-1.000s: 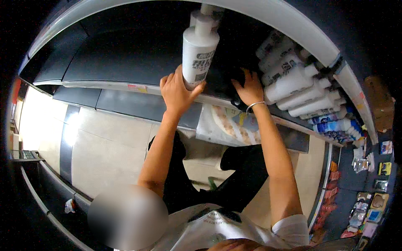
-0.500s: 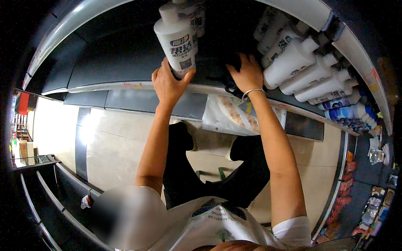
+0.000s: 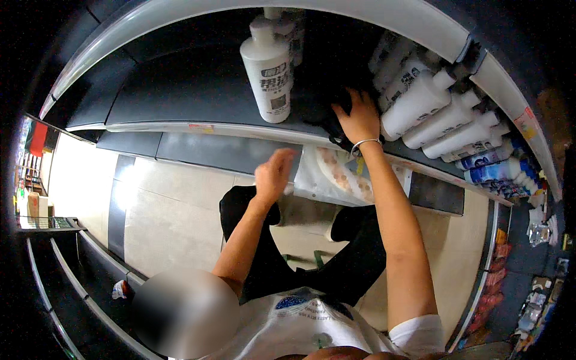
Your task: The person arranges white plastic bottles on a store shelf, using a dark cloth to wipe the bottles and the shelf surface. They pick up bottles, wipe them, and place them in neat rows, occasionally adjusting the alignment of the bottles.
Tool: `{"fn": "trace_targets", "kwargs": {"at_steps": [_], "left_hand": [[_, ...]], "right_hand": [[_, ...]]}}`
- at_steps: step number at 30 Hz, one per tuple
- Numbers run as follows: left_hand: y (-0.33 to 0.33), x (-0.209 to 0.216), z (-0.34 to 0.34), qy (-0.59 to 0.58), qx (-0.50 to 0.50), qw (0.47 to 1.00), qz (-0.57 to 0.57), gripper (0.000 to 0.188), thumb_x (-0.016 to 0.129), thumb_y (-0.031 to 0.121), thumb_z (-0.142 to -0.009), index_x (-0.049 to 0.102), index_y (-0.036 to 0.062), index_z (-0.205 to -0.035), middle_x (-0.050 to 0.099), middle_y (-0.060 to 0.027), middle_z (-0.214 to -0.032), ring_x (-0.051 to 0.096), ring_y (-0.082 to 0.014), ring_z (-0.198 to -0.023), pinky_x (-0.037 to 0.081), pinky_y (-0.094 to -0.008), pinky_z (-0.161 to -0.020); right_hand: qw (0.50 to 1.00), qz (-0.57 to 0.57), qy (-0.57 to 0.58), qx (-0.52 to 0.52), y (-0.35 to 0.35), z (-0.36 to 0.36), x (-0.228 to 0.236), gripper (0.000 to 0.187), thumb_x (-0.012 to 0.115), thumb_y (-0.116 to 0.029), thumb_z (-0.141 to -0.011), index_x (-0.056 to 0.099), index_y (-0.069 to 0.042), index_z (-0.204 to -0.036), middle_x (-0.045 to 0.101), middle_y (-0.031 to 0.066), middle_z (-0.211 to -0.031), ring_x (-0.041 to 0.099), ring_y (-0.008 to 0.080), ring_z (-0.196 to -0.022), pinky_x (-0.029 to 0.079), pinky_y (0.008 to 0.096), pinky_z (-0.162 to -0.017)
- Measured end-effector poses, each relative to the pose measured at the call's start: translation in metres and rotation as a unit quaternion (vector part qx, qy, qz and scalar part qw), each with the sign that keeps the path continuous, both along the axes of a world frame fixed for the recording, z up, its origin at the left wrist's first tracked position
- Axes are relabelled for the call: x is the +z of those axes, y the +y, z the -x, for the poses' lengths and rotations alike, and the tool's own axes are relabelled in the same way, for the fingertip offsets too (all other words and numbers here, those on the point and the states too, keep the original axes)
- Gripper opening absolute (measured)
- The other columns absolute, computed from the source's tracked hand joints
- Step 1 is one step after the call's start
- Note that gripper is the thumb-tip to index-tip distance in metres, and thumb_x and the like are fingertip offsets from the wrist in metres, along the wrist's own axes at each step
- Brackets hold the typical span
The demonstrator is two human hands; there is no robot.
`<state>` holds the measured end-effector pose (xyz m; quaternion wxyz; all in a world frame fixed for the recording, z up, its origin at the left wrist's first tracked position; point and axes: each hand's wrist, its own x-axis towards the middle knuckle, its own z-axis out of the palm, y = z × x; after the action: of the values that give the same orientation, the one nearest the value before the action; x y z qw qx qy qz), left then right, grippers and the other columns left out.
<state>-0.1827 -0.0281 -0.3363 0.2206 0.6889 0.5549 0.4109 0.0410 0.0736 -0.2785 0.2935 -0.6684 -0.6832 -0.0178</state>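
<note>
A white bottle (image 3: 267,81) with dark print stands upright near the shelf's front edge, with more white bottles (image 3: 294,39) behind it. Below and in front of that edge, my left hand (image 3: 275,175) is in the air with its fingers curled in, apart from the bottle. I see nothing in it. My right hand (image 3: 361,120), with a bracelet at the wrist, lies over a black item (image 3: 337,133) on the shelf, thumb and fingers apart. The kind of black item is lost in shadow. Beside this hand, several white bottles (image 3: 414,107) lean in a row.
Blue-and-white packs (image 3: 493,170) continue the row at right. A clear patterned plastic bag (image 3: 324,174) hangs in front of the lower ledge. My legs (image 3: 312,264) are bent beneath me on the tiled floor (image 3: 174,198). Another dark shelf rack (image 3: 90,282) stands at lower left.
My left hand has let go of the white bottle and drawn back down and to the right, off the shelf. The bottle stays standing. My right hand stays in about the same place.
</note>
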Motion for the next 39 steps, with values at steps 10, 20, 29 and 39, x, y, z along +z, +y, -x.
{"fn": "trace_targets", "kwargs": {"at_steps": [10, 20, 29, 39], "left_hand": [[0.033, -0.010, -0.005, 0.154, -0.210, 0.963, 0.070, 0.025, 0.054, 0.037, -0.090, 0.066, 0.0157, -0.096, 0.068, -0.0102, -0.081, 0.064, -0.0351, -0.068, 0.051, -0.0469, -0.062], [0.024, -0.029, -0.001, 0.322, -0.383, 0.818, 0.283, 0.042, 0.050, 0.039, -0.094, 0.050, 0.0120, -0.125, 0.066, -0.0200, -0.104, 0.062, -0.0392, -0.098, 0.050, -0.0488, -0.083], [0.034, -0.017, 0.006, 0.318, -0.342, 0.844, 0.264, 0.046, 0.052, 0.040, -0.092, 0.049, 0.0096, -0.127, 0.066, -0.0206, -0.104, 0.063, -0.0383, -0.096, 0.051, -0.0478, -0.082], [0.045, -0.029, 0.003, 0.188, -0.343, 0.879, 0.273, 0.052, 0.046, 0.049, -0.094, 0.054, 0.0070, -0.123, 0.067, -0.0201, -0.101, 0.065, -0.0342, -0.093, 0.051, -0.0436, -0.083]], "right_hand": [[0.980, -0.043, -0.189, -0.051, -0.006, 0.014, 0.014, 0.059, 0.063, -0.043, -0.082, 0.051, -0.009, -0.128, 0.042, 0.0262, -0.135, 0.043, 0.0398, -0.123, 0.035, 0.0504, -0.102], [0.966, 0.074, -0.243, 0.036, 0.040, 0.037, -0.003, 0.048, 0.048, -0.045, -0.091, 0.048, -0.025, -0.134, 0.042, 0.0140, -0.140, 0.040, 0.0345, -0.127, 0.023, 0.0542, -0.108], [0.959, 0.104, -0.264, -0.017, 0.161, -0.001, -0.021, 0.058, 0.032, -0.052, -0.093, 0.036, -0.024, -0.144, 0.027, 0.0109, -0.152, 0.029, 0.0359, -0.137, 0.023, 0.0543, -0.110], [0.940, 0.170, -0.287, -0.076, 0.134, 0.008, 0.007, 0.050, 0.040, -0.047, -0.092, 0.050, -0.021, -0.133, 0.031, 0.0177, -0.148, 0.032, 0.0370, -0.134, 0.028, 0.0527, -0.109]]}}
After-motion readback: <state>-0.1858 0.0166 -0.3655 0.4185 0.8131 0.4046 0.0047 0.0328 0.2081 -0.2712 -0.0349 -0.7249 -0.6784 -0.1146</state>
